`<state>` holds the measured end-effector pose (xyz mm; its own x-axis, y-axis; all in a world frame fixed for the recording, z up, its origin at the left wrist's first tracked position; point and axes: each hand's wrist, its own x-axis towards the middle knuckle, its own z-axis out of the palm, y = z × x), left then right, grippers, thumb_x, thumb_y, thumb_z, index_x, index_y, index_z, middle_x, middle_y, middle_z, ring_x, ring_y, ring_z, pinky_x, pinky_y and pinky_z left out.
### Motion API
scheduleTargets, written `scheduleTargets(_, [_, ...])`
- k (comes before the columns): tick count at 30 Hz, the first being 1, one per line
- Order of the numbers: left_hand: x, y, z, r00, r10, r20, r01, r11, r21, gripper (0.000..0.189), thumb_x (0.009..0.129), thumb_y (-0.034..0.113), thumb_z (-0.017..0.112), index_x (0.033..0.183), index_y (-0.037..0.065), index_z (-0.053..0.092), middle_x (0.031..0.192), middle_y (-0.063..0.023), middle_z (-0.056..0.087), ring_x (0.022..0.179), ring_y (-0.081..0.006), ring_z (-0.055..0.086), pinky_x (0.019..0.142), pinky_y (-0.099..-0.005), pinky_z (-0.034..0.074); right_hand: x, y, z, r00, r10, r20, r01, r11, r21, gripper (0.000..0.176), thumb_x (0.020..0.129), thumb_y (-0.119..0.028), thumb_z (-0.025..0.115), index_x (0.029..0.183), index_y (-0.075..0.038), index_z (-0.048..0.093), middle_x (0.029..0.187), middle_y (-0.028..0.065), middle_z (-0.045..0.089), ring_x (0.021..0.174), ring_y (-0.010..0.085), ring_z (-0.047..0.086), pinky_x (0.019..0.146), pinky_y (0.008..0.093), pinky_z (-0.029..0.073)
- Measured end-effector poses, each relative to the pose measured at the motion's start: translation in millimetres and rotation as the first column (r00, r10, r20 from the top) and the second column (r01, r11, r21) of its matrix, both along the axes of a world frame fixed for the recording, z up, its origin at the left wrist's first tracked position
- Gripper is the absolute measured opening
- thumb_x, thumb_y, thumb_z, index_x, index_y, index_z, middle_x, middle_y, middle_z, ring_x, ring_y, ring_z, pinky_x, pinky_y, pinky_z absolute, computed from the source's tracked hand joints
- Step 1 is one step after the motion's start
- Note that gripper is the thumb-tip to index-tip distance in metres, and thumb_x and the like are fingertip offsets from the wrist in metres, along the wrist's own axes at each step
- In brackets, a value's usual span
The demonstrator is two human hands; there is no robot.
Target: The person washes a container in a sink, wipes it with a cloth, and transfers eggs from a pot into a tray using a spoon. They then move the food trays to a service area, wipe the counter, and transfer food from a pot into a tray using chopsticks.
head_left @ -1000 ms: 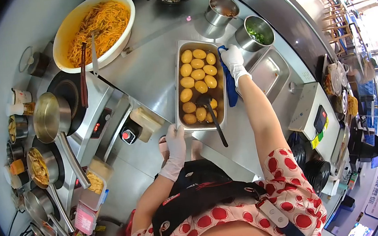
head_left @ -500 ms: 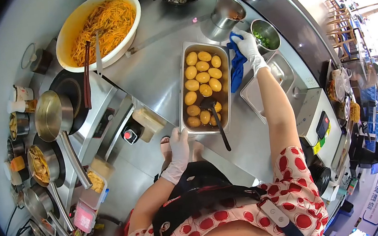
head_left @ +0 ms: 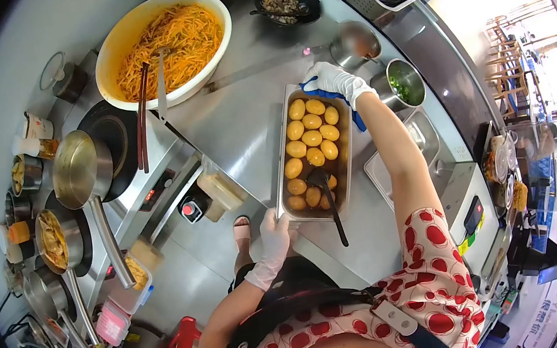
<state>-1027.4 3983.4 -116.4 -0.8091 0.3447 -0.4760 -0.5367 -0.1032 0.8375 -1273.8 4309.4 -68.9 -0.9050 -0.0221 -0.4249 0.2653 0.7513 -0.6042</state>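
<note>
A deep metal tray (head_left: 279, 167) of brown-shelled-looking boiled eggs (head_left: 311, 122) in dark liquid sits on the steel counter before me. A black ladle (head_left: 337, 219) rests in it, its handle over the near edge. My left hand (head_left: 274, 238), in a thin glove, is closed on the tray's near left corner. Gloved too, my right hand (head_left: 335, 82) is closed on a blue cloth (head_left: 358, 120) at the tray's far rim. The hand covers much of the cloth, and part hangs down the right side.
A white basin (head_left: 225, 22) of shredded orange food holds chopsticks (head_left: 143, 118) and a utensil. Metal pots (head_left: 354, 44) and another metal tray (head_left: 379, 178) stand right of the egg tray. Pans (head_left: 83, 168) line the stove at left. A black bowl (head_left: 307, 1) sits at the back.
My right hand has moved left with the blue cloth, from beside the tray onto its far rim. The left hand stays at the near corner. The camera view has shifted slightly.
</note>
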Motion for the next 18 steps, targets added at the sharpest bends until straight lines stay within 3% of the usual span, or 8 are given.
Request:
scheduleTargets(2, [2.4,0.4,-4.0,1.000,-0.012,-0.019,0.012,1.000,-0.013,0.007,0.091,0.003,0.048,0.093,-0.002,0.052,0.084,-0.0064,0.058,0.076,-0.0106,0.057,0.062,-0.0248,0.052,-7.9,-5.1,-4.2,0.999,0.051,-0.018,-0.051,0.998,-0.026,0.017,0.077,-0.022,0.067,0.078,-0.004,0.068,0.057,-0.0005,0.054,0.049,0.0115,0.048,0.047,0.0279,0.039])
scheduleTargets(5, [0.2,1.1,-2.7,0.990,-0.007,-0.141,-0.009,0.994,-0.111,0.007,0.088,0.003,0.049,0.086,-0.003,0.052,0.075,-0.0042,0.055,0.070,-0.0098,0.054,0.063,-0.0269,0.047,-17.0,-13.4,-2.3,0.990,0.003,0.144,0.008,0.997,-0.078,0.016,0.079,-0.021,0.066,0.076,-0.006,0.068,0.055,-0.0016,0.052,0.048,0.0099,0.046,0.045,0.0275,0.037])
scheduleTargets(8, [-1.9,2.9,15.8,0.990,0.014,-0.142,-0.030,0.994,-0.107,0.007,0.088,0.003,0.050,0.086,-0.003,0.052,0.075,-0.0060,0.056,0.071,-0.0117,0.055,0.064,-0.0276,0.046,-29.2,-22.9,-2.0,0.991,0.084,0.107,-0.075,0.994,-0.086,0.016,0.081,-0.022,0.065,0.076,-0.007,0.067,0.056,-0.0025,0.052,0.048,0.0088,0.045,0.044,0.0269,0.035])
scheduleTargets(11, [-3.2,2.7,20.0,0.996,0.038,0.080,-0.038,0.999,-0.002,0.006,0.087,0.003,0.049,0.086,-0.003,0.052,0.076,-0.0066,0.057,0.072,-0.0134,0.055,0.066,-0.0284,0.045,-29.4,-25.1,13.7,0.977,-0.001,0.215,0.033,0.989,-0.144,0.017,0.082,-0.023,0.065,0.082,-0.006,0.068,0.063,-0.0008,0.058,0.050,0.0100,0.049,0.048,0.0261,0.040])
scheduleTargets(12, [0.4,1.7,7.0,0.998,0.024,-0.056,-0.028,0.997,-0.072,0.007,0.088,0.004,0.049,0.088,-0.002,0.052,0.076,-0.0062,0.057,0.071,-0.0129,0.055,0.064,-0.0280,0.045,-30.3,-18.3,5.9,0.977,-0.002,0.213,0.033,0.989,-0.144,0.017,0.082,-0.023,0.065,0.082,-0.006,0.068,0.063,-0.0008,0.058,0.050,0.0100,0.049,0.048,0.0261,0.040])
scheduleTargets(14, [0.2,-1.3,-4.6,0.981,0.000,-0.194,-0.029,0.989,-0.147,0.008,0.088,0.005,0.049,0.089,-0.002,0.052,0.076,-0.0058,0.057,0.069,-0.0124,0.055,0.062,-0.0276,0.046,-32.1,2.1,-13.5,0.991,-0.022,-0.132,0.014,0.998,-0.066,0.018,0.082,-0.022,0.066,0.089,-0.006,0.070,0.071,0.0016,0.064,0.056,0.0105,0.055,0.055,0.0254,0.046])
scheduleTargets(15, [0.5,-3.7,-6.3,0.981,-0.008,-0.193,-0.021,0.988,-0.152,0.009,0.089,0.006,0.049,0.091,-0.002,0.053,0.076,-0.0057,0.057,0.069,-0.0123,0.055,0.062,-0.0277,0.046,-29.3,11.9,-10.0,0.992,-0.127,-0.023,0.123,0.983,-0.137,0.020,0.081,-0.019,0.068,0.094,-0.005,0.070,0.076,0.0037,0.067,0.064,0.0107,0.060,0.063,0.0257,0.049])
scheduleTargets(18, [-2.5,-4.1,5.3,0.991,0.006,-0.135,-0.024,0.992,-0.127,0.011,0.089,0.008,0.050,0.094,-0.002,0.053,0.076,-0.0059,0.057,0.068,-0.0120,0.055,0.061,-0.0278,0.046,-16.2,27.5,-2.8,0.989,-0.117,0.087,0.138,0.946,-0.292,0.016,0.079,-0.015,0.070,0.086,-0.001,0.070,0.072,0.0013,0.065,0.057,0.0098,0.056,0.056,0.0251,0.046])
